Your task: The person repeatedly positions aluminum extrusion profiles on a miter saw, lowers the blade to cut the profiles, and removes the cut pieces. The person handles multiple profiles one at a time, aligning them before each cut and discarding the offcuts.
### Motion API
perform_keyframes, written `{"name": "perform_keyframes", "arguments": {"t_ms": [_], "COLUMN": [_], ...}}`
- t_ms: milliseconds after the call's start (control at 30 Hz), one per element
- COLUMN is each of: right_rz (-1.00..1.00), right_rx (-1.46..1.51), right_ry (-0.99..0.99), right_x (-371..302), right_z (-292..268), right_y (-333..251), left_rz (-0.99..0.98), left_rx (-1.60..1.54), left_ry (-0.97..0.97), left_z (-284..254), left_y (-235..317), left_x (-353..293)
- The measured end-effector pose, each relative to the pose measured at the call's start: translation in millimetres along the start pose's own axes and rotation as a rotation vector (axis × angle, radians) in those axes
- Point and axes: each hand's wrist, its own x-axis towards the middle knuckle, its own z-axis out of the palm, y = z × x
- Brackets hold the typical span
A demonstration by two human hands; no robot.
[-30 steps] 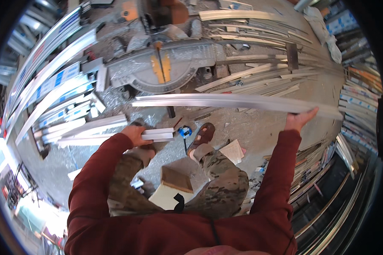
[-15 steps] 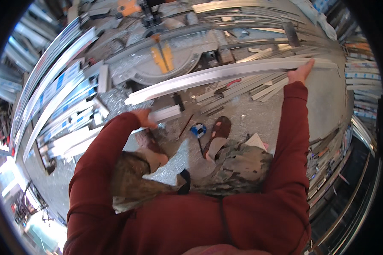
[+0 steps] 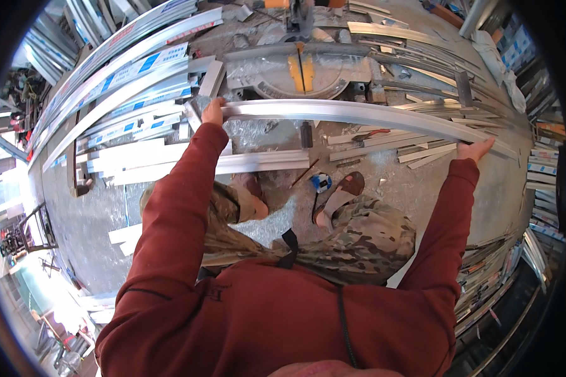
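Observation:
A long pale metal profile (image 3: pixel 333 110) stretches across in front of me, held between both hands. My left hand (image 3: pixel 214 112) is closed round its left end. Farther along, toward the right end, my right hand (image 3: pixel 476 149) grips the same bar, with a short length sticking out past it. Just beyond the bar stands a mitre saw (image 3: pixel 251 74), its round table showing a yellow insert (image 3: pixel 300 72) with a slot. The bar runs in front of the saw's table; whether it touches it I cannot tell.
Long profiles (image 3: pixel 116 85), some with blue-marked film, are stacked at left. Cut strips (image 3: pixel 383 144) and red-handled pliers (image 3: pixel 372 134) lie beyond my feet. A blue tape measure (image 3: pixel 321 182) and a thin brown stick (image 3: pixel 303 174) rest near my shoes. More profile stacks (image 3: pixel 547 182) stand far right.
My left hand has come up from lower down and now grips the bar's left end. The bar's right end has dropped with my right hand. My view has shifted left.

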Motion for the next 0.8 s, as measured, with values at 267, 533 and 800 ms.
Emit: {"name": "perform_keyframes", "arguments": {"t_ms": [267, 533, 800], "right_rz": [-0.89, 0.456, 0.471], "right_rx": [-1.166, -0.074, -0.139], "right_ry": [-0.356, -0.045, -0.15], "right_x": [91.5, 99.1, 109.7], "right_z": [-33.2, 93.6, 120.9], "right_y": [141.4, 238.7, 252.2], "left_rz": [-0.069, 0.042, 0.132], "left_rx": [-0.363, -0.306, -0.275], "left_ry": [-0.079, -0.126, -0.136], "left_z": [69.8, 146.4, 185.1], "left_y": [58.0, 58.0, 55.4], "left_x": [-25.5, -35.5, 17.8]}}
